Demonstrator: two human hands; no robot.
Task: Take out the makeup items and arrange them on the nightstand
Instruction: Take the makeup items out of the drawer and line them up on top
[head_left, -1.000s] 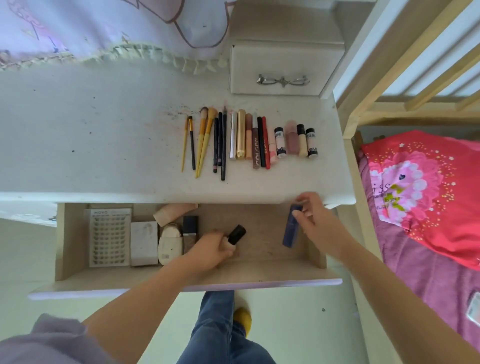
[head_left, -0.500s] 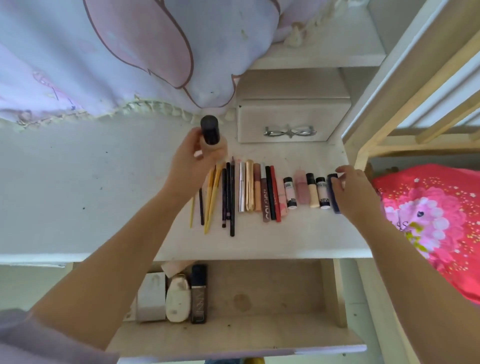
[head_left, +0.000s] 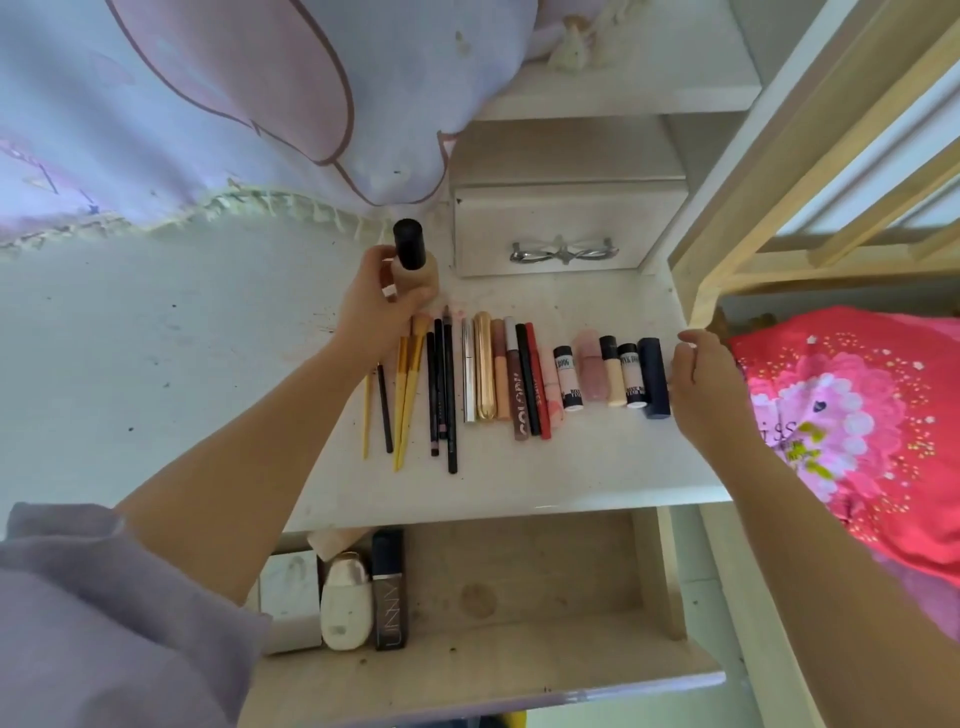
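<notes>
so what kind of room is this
Most likely a bedroom: a white nightstand with an open wooden drawer stands beside a wooden bed frame with a red flowered blanket.

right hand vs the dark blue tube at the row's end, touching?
Apart. The head view shows a thin strip of white nightstand between the dark blue tube and the right hand, whose fingers hang loosely curled beside it.

Bright soft daylight, faint shadows, wide-angle bending at edges, slightly soft
</notes>
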